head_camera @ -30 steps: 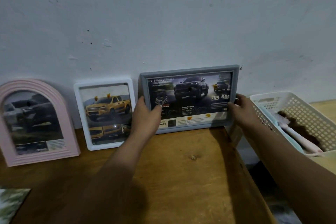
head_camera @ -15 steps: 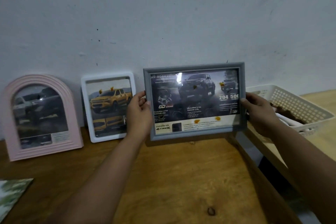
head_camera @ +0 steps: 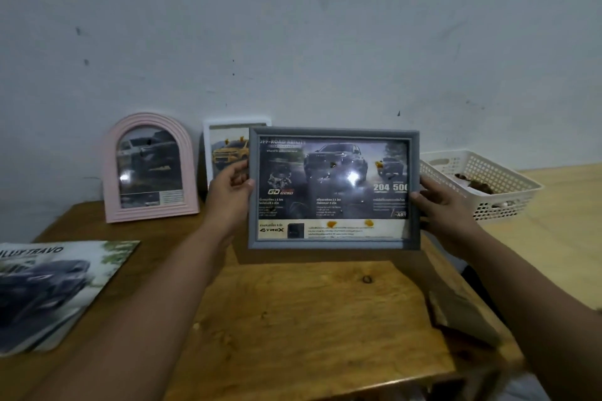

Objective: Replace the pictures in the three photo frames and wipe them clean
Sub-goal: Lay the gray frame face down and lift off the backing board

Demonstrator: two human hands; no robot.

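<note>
I hold a grey photo frame (head_camera: 333, 132) upright in the air above the wooden table (head_camera: 309, 319); it shows a dark truck advert with small orange specks on the glass. My left hand (head_camera: 229, 195) grips its left edge and my right hand (head_camera: 439, 205) grips its right edge. A pink arched frame (head_camera: 110, 172) leans on the wall at the back left. Next to it stands a white frame (head_camera: 228, 122) with a yellow truck picture, partly hidden behind the grey frame and my left hand.
A car brochure (head_camera: 55, 286) lies on the table's left side. A white perforated basket (head_camera: 488, 179) with something brown inside sits on a second surface to the right. A gap separates the table's right edge from that surface. The grey wall is close behind.
Both hands lifted the grey frame off the table by the wall and brought it toward me. The view pulled back, so the brochure at the left now shows.
</note>
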